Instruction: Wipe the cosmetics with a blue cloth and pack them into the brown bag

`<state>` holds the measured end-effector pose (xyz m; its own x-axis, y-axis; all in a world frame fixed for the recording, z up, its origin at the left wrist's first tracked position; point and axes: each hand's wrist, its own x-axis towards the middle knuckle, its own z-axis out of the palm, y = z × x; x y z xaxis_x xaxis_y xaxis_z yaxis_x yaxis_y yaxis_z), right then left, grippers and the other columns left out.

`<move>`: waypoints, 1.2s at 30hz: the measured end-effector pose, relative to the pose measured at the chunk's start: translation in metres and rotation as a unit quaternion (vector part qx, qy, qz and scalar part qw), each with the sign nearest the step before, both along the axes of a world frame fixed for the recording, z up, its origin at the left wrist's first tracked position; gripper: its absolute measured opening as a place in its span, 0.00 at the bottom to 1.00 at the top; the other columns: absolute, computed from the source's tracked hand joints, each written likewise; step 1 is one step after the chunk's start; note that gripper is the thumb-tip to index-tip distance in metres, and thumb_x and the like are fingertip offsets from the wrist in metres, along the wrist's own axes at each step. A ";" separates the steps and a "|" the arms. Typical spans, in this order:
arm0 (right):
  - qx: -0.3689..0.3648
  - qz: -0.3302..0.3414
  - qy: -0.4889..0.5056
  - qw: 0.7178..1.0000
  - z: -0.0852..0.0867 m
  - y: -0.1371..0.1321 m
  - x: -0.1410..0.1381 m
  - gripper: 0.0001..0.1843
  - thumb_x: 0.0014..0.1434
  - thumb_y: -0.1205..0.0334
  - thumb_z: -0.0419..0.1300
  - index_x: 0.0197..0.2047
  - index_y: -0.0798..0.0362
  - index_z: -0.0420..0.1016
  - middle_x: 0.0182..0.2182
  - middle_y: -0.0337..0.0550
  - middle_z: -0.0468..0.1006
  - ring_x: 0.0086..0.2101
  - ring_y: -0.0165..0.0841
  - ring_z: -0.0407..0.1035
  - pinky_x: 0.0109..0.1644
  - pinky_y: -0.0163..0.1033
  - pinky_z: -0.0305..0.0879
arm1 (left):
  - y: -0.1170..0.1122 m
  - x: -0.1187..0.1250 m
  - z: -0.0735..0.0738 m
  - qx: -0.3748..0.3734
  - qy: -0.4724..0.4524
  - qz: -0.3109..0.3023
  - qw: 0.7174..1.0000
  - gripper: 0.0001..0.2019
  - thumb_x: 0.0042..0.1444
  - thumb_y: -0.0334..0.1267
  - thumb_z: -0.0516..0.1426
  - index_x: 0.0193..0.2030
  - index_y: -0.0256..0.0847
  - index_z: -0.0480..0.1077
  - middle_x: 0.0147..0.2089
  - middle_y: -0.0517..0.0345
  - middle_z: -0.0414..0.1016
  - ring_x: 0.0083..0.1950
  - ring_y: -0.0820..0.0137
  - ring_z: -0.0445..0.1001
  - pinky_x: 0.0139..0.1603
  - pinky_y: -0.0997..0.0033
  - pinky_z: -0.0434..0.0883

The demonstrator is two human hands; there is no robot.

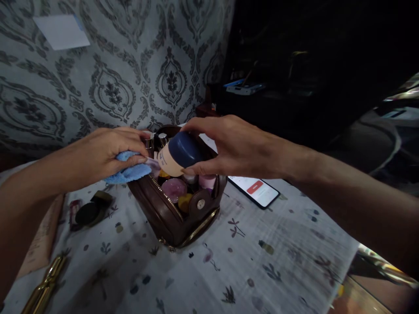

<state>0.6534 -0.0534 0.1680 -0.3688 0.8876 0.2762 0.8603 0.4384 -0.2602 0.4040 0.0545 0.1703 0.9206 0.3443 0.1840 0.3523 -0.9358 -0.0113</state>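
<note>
the left hand [104, 152] comes in from the left, palm down, fingers curled and pinching one blue cloth [126, 172] whose tip touches the bottle. just right of it, one bottle [178, 153] with a dark blue cap lies tilted over the open brown bag [170, 218]. it is gripped between the thumb and fingers of the right hand [235, 146], which arches in from the right. a few small jars fill the bag below both hands. one phone [255, 189] lies under the right wrist. the tablecloth [262, 261] near the front edge is bare; one black compact [88, 213] sits below the left hand.
</note>
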 end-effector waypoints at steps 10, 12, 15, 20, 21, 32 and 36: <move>0.014 -0.084 -0.067 0.994 0.001 0.001 -0.004 0.21 0.57 0.52 0.66 0.50 0.53 0.74 0.39 0.44 0.76 0.40 0.39 0.71 0.44 0.42 0.64 | 0.008 -0.001 -0.002 0.008 -0.016 -0.018 1.000 0.23 0.69 0.55 0.46 0.44 0.49 0.80 0.49 0.67 0.82 0.64 0.64 0.72 0.58 0.54 0.73; 0.019 -0.068 -0.067 0.995 -0.002 0.002 -0.005 0.21 0.56 0.53 0.67 0.49 0.53 0.74 0.40 0.45 0.76 0.42 0.40 0.71 0.45 0.42 0.63 | 0.008 -0.002 -0.003 0.005 -0.026 -0.025 0.999 0.23 0.69 0.55 0.47 0.42 0.49 0.80 0.48 0.66 0.83 0.64 0.63 0.72 0.58 0.54 0.73; 0.013 -0.023 -0.070 0.997 -0.002 0.003 -0.010 0.19 0.56 0.54 0.67 0.48 0.53 0.74 0.39 0.44 0.76 0.43 0.40 0.70 0.46 0.41 0.63 | 0.007 -0.001 -0.003 -0.010 -0.036 -0.021 0.999 0.26 0.67 0.59 0.46 0.40 0.48 0.81 0.46 0.64 0.83 0.64 0.61 0.72 0.59 0.52 0.73; -0.011 0.017 -0.087 0.996 0.002 0.011 -0.017 0.14 0.59 0.58 0.65 0.47 0.52 0.73 0.38 0.42 0.75 0.41 0.37 0.69 0.43 0.39 0.61 | 0.009 -0.002 -0.004 -0.014 -0.049 -0.027 0.998 0.25 0.66 0.61 0.47 0.41 0.53 0.81 0.45 0.65 0.84 0.64 0.61 0.73 0.61 0.53 0.73; -0.014 0.021 -0.090 0.996 0.000 0.014 -0.018 0.13 0.60 0.58 0.65 0.47 0.51 0.73 0.38 0.42 0.75 0.41 0.37 0.69 0.42 0.39 0.61 | 0.009 -0.002 -0.005 -0.012 -0.050 -0.029 0.998 0.24 0.66 0.60 0.48 0.41 0.54 0.81 0.45 0.65 0.84 0.64 0.61 0.73 0.61 0.54 0.73; -0.068 0.064 -0.193 0.977 -0.012 0.028 -0.028 0.14 0.61 0.54 0.64 0.42 0.57 0.75 0.35 0.47 0.75 0.38 0.38 0.68 0.38 0.40 0.56 | 0.014 -0.007 -0.008 -0.043 -0.055 -0.038 0.997 0.19 0.66 0.56 0.50 0.41 0.57 0.81 0.47 0.70 0.83 0.66 0.60 0.70 0.60 0.59 0.73; -0.091 0.090 -0.227 0.965 -0.012 0.027 -0.034 0.09 0.60 0.63 0.65 0.43 0.58 0.77 0.38 0.48 0.78 0.40 0.39 0.71 0.42 0.42 0.60 | 0.019 -0.008 -0.011 -0.019 -0.057 -0.046 0.997 0.17 0.67 0.53 0.51 0.45 0.53 0.80 0.49 0.70 0.82 0.65 0.61 0.71 0.60 0.56 0.72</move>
